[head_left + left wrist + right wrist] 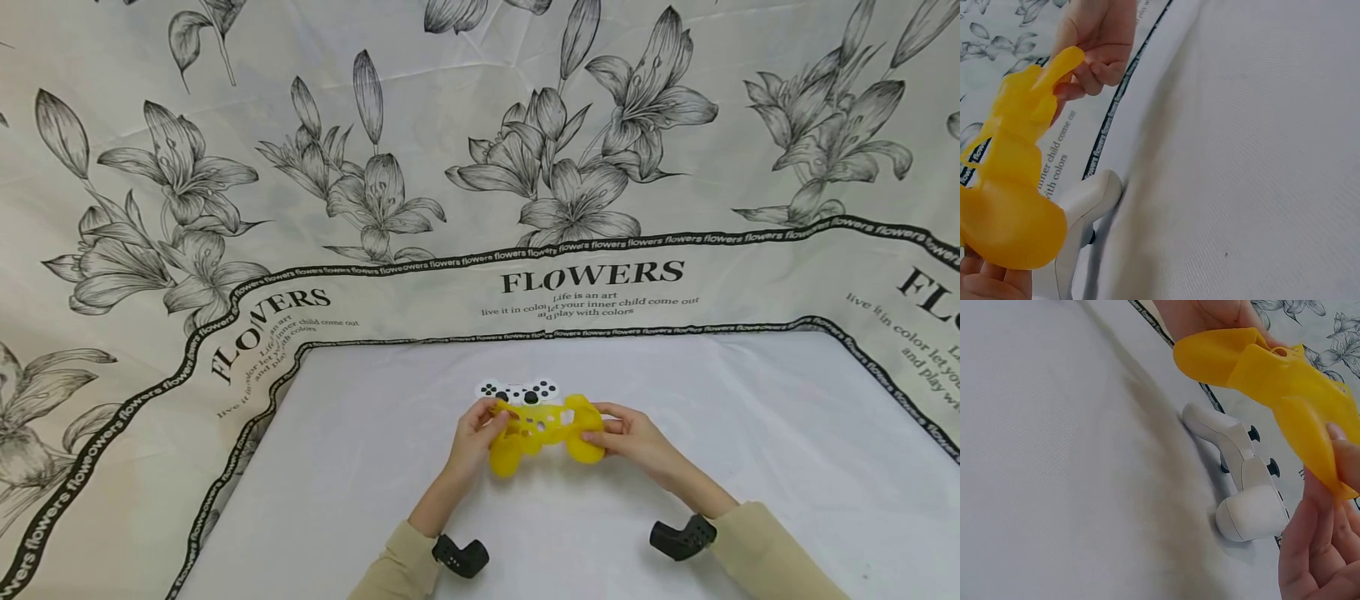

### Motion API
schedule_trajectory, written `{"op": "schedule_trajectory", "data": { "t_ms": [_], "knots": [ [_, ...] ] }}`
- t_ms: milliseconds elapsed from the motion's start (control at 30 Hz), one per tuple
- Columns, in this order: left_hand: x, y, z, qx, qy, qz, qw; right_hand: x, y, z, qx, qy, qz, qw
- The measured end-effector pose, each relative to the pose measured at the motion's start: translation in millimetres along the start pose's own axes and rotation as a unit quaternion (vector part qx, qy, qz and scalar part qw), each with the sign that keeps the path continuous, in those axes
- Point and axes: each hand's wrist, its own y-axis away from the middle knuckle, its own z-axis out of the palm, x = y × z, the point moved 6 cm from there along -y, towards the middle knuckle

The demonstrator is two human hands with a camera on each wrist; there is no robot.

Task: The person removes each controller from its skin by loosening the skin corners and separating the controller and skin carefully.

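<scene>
A yellow, soft-looking game controller cover (506, 457) with button holes and two rounded grips is held up between both hands. My left hand (474, 435) pinches its left end, thumb in front. At the opposite end, my right hand (636, 437) grips the cover between thumb and fingers. Just behind the cover lies a white game controller (1250, 512) with black thumbsticks, partly hidden by it in the head view. The right wrist view shows the controller resting on the table, apart from the cover and both hands. Nothing fills the cover.
A white cloth covers the table (360, 467). Behind it and at the sides hangs a white curtain (420, 308) with black flower prints and lettering. Black wrist devices (684, 537) sit at both beige sleeves.
</scene>
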Motion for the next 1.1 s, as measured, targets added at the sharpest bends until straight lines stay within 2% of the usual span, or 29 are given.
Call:
{"op": "schedule_trajectory", "data": {
  "t_ms": [100,233,400,533,667,833,1100],
  "knots": [
    [0.1,-0.1,-2.9,0.02,0.009,-0.003,0.9997,1,1.5,-1,0.003,0.01,0.008,0.9999],
    [-1.1,0.3,-2.3,0.011,0.007,-0.007,0.9999,4,3.1,0,-0.011,0.029,0.015,0.9994],
    [-6.2,2.9,4.1,-0.045,-0.032,-0.027,0.9981,7,3.3,1,-0.033,0.023,0.017,0.999],
    [-13.8,8.9,10.0,-0.106,-0.045,-0.08,0.9901,8,3.7,-1,-0.043,0.004,0.01,0.999],
    [-18.8,15.2,14.6,-0.152,-0.017,-0.13,0.9796,8,6.8,-3,-0.042,-0.012,-0.003,0.9991],
    [-20.9,16.2,13.0,-0.16,0.007,-0.14,0.9771,8,12.1,-10,-0.029,-0.035,-0.025,0.9987],
    [-21.5,13.2,7.7,-0.151,0.023,-0.134,0.9791,10,16.4,-15,-0.028,-0.033,-0.021,0.9989]
  ]
}}
